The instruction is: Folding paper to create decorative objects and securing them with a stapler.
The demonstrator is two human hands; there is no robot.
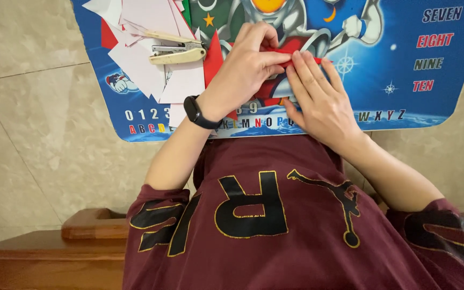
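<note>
My left hand [248,67] and my right hand [318,99] meet over a blue picture board [430,102] lying across my lap. Both pinch a small folded piece of red paper [292,60], the left from its left end, the right with fingers laid flat on its right end. Most of the paper is hidden under my fingers. A black band [197,113] circles my left wrist.
Loose white, pink and red paper scraps [140,59] are piled on the board's left part, with a cream stapler [178,51] on top. Beige floor tiles [33,118] surround the board. A wooden bench edge [49,252] shows at lower left.
</note>
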